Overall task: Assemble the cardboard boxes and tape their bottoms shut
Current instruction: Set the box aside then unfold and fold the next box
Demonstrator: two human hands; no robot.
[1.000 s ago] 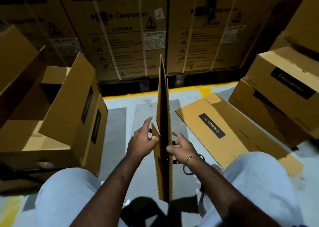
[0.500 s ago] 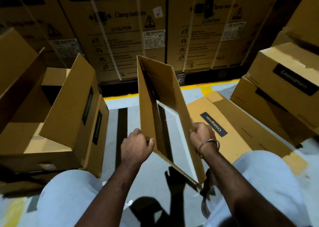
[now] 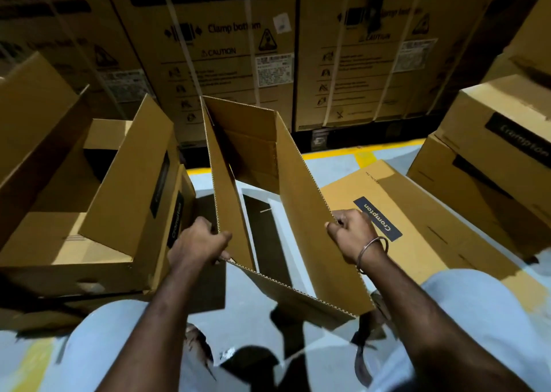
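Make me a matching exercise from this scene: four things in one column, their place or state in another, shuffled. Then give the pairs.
1. held box
2. flat box
3. left hand
4. bangle

A. lying flat on the floor
B. on the right wrist
C. pulled open, floor visible through it
D. gripping the box's near left corner

Pairs: 1-C, 2-A, 3-D, 4-B

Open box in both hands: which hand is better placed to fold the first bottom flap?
Probably the left hand: its grip is at the box near corner. The right hand holds the long side wall steady.
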